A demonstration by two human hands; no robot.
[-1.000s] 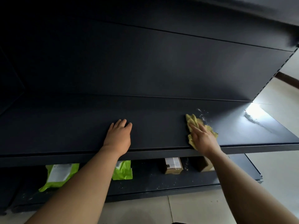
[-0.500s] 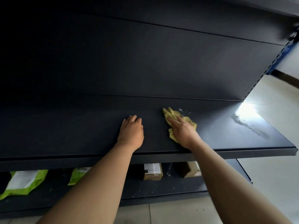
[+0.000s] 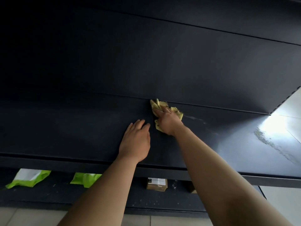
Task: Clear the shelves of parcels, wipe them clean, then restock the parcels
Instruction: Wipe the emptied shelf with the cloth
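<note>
The fingers (image 3: 158, 111) of the right hand (image 3: 166, 123) lie straight and close together, and they press down flat on a yellow cloth (image 3: 176, 110). The cloth is all crumpled up. It sits at the back of the top shelf (image 3: 65, 128), right where the shelf meets the dark back wall (image 3: 146, 62). The fingers (image 3: 138, 126) of the left hand (image 3: 135, 142) are straight and a little apart, and they rest flat on the shelf just beside the right hand. Far to the right on the same shelf is a pale smeary mark (image 3: 275, 144) in the light. The lower shelf (image 3: 97, 196) holds the parcels: a green bag (image 3: 29, 177) at the left, a second green bag (image 3: 85, 179) near it, a small brown box (image 3: 157, 184) in the middle, and another box (image 3: 193, 190) mostly hidden behind the right arm
</note>
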